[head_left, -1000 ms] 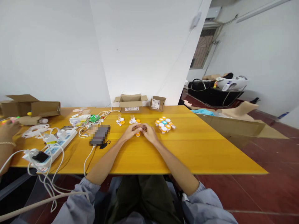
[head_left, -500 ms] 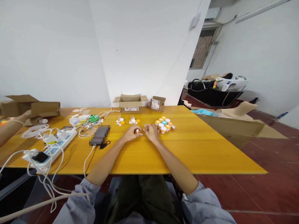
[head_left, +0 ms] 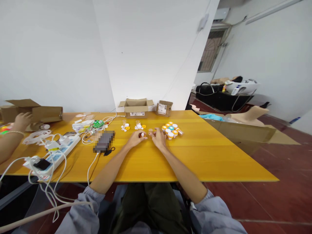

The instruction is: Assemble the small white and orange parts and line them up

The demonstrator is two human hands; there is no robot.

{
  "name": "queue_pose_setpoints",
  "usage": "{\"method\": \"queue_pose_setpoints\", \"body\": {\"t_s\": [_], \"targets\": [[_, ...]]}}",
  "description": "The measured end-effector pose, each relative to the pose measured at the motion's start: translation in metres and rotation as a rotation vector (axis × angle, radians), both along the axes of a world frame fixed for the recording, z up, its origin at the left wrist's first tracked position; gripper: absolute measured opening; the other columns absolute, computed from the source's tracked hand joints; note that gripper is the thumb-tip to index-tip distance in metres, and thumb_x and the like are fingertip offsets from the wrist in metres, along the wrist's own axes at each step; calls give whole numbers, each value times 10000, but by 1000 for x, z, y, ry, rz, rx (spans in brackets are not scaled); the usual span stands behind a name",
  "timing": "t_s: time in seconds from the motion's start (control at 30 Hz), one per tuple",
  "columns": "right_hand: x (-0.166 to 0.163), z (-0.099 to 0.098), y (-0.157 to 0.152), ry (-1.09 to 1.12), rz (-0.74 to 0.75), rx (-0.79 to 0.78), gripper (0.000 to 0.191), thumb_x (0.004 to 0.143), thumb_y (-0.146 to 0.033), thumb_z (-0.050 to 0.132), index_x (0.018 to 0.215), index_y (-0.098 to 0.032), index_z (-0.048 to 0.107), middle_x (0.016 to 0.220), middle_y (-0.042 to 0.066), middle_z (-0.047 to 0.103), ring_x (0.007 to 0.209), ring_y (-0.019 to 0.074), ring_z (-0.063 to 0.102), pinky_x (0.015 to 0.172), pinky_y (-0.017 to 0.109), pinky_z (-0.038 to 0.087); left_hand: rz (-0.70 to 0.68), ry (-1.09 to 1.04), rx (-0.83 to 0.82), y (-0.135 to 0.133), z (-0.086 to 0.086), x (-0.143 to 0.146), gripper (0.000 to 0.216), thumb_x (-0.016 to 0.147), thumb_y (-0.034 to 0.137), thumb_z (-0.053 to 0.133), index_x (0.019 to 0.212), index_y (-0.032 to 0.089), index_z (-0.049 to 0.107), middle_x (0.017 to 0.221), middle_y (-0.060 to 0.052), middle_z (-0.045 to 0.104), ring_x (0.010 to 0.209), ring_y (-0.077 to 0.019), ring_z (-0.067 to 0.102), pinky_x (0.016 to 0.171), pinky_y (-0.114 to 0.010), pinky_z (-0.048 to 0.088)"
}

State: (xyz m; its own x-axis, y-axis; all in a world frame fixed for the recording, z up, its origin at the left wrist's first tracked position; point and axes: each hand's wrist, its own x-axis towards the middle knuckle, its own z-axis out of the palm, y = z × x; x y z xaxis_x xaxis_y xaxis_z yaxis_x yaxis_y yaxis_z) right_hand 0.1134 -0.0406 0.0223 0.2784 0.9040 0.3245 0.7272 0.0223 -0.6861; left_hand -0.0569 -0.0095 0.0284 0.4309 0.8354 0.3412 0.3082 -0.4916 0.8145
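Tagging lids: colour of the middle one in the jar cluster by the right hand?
The middle lid is teal; shows best in the head view.

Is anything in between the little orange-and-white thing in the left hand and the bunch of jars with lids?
Yes: the right hand is between the orange-and-white thing and the jars. A small clear piece by that hand's fingertips is in between too.

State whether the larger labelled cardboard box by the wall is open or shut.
Open: the box's side flaps spread outward, and its inside shows.
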Motion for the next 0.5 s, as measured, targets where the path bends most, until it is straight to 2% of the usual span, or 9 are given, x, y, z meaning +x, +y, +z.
{"method": "queue_pose_setpoints", "body": {"t_s": [0.17,0.33,0.5], "targets": [[1,-3,4,87,68,146,235,818,-234,608,1053,-233,611,968,63,710,946,249,663,863,381,498,11,-91,-79,1,4,-1,248,705,385,788,831,183,718,747,7,665,724,-166,618,702,-286,522],[-6,-3,1,146,304,203,222,835,-278,587,1052,-241,620,991,33,679,792,183,633,815,350,528,37,-214,-157,-1,9,-2,300,681,433,806,829,189,710,822,-18,697,783,-177,637,753,-302,530],[-11,-4,-4,154,478,191,263,798,-293,645,1058,-247,639,1045,24,675,755,160,607,798,348,533,48,-291,-203,-5,12,-2,361,659,475,833,835,188,704,857,-25,710,821,-179,650,771,-303,534]]}}
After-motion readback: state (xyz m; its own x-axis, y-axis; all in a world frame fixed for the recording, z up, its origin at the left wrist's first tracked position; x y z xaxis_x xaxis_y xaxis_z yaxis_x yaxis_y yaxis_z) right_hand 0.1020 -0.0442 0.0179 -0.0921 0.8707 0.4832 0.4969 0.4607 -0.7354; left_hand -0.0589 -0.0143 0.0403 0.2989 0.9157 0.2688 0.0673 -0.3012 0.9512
